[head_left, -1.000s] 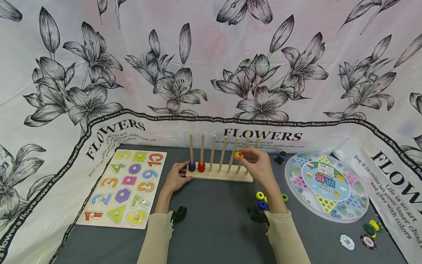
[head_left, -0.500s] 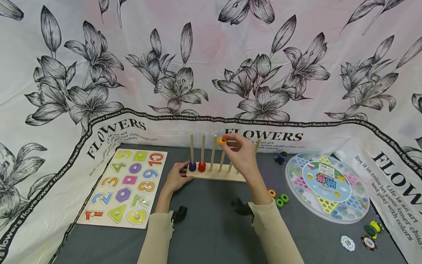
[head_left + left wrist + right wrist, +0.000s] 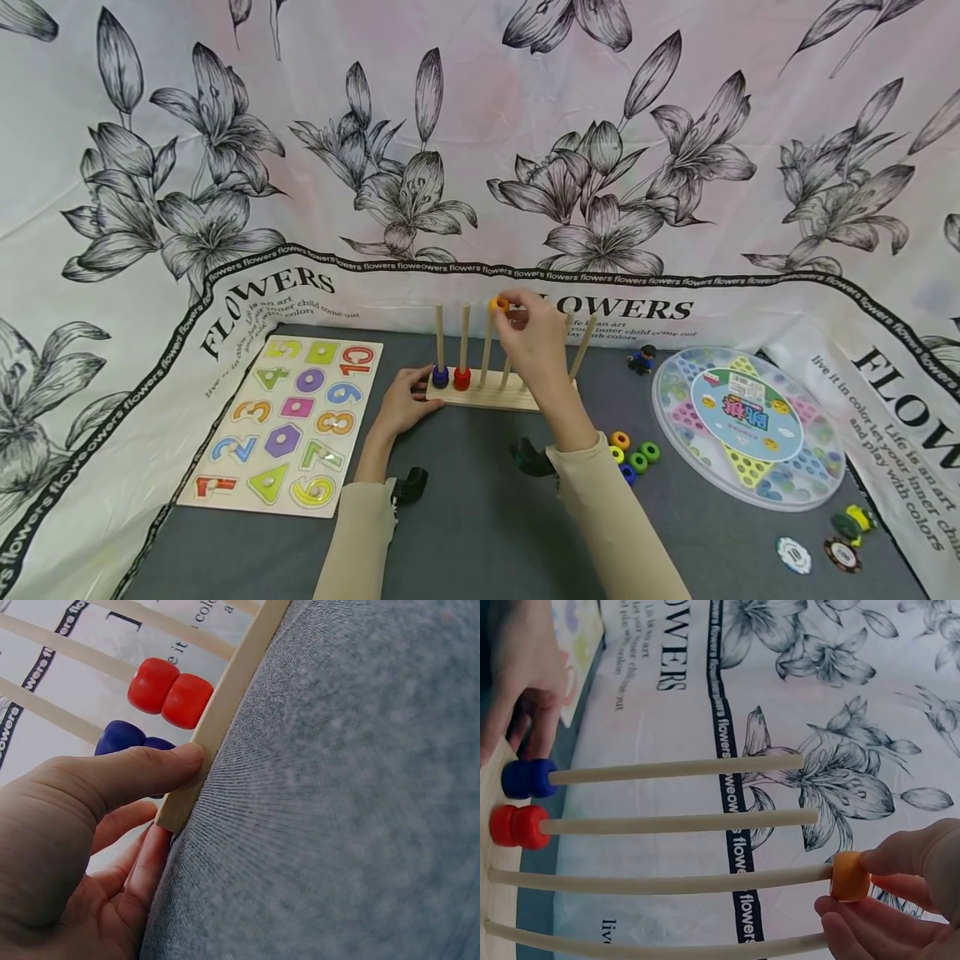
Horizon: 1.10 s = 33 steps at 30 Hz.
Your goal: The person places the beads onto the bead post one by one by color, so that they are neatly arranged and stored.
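My right hand (image 3: 536,337) pinches an orange bead (image 3: 850,876) between thumb and fingers. In the right wrist view the bead sits at the tip of the third peg (image 3: 667,882) from the left end. With thumb on top and fingers beneath, my left hand (image 3: 401,406) grips the left end of the wooden base (image 3: 225,705). Blue beads (image 3: 529,778) are stacked at the foot of the first peg. Red beads (image 3: 519,826) are stacked on the second peg. In the head view my right hand hides part of the pegs further right.
Loose orange, yellow, green and blue beads (image 3: 638,462) lie right of the right forearm. A number puzzle board (image 3: 352,433) lies at left. At right are a round game board (image 3: 660,400), a small figure (image 3: 642,359), a frog toy (image 3: 852,523) and two chips (image 3: 793,555).
My right hand has moved left and up with the orange bead, from the right-hand pegs to the third peg's top. My left hand stays at the base's end.
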Tool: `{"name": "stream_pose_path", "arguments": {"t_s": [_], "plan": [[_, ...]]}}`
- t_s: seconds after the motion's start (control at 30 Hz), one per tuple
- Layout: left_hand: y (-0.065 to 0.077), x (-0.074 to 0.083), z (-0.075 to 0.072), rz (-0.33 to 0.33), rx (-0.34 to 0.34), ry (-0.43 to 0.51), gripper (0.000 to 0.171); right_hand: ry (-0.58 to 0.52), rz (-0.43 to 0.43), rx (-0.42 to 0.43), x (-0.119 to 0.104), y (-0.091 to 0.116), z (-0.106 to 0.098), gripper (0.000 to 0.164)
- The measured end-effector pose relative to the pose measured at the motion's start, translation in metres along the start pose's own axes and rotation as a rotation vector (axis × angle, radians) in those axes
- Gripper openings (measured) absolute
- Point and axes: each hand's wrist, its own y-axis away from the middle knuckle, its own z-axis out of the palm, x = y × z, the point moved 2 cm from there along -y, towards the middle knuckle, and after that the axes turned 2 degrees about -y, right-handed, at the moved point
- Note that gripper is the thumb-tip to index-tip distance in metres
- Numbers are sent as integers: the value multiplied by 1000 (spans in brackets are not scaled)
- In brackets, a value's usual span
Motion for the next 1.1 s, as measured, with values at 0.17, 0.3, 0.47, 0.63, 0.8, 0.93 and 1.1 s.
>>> {"name": "stream_pose_path", "arguments": {"t_s": [0.17,0.3,0.47,0.63,0.8,0.93,1.1], "plan": [[-1,1,1,3,-4,-6,67,125,-23,0,-3,-4,3,19],[-3,1,2,-13,-5,-2,67,190,-20,-33,-5,-8,5,21],[-1,0,3,-15,-6,-10,67,187,-12,-50,-3,-5,9,24],[1,-1,4,-10,-1,-15,67,188,-24,-28,5,6,16,25],[0,0,3,-4,6,-12,67,170,-6,-22,18,17,25,22],[-1,-1,3,5,8,-23,66,117,42,-24,33,29,33,24],[0,-1,1,5,10,-14,66,85,92,-36,53,44,44,22]]}}
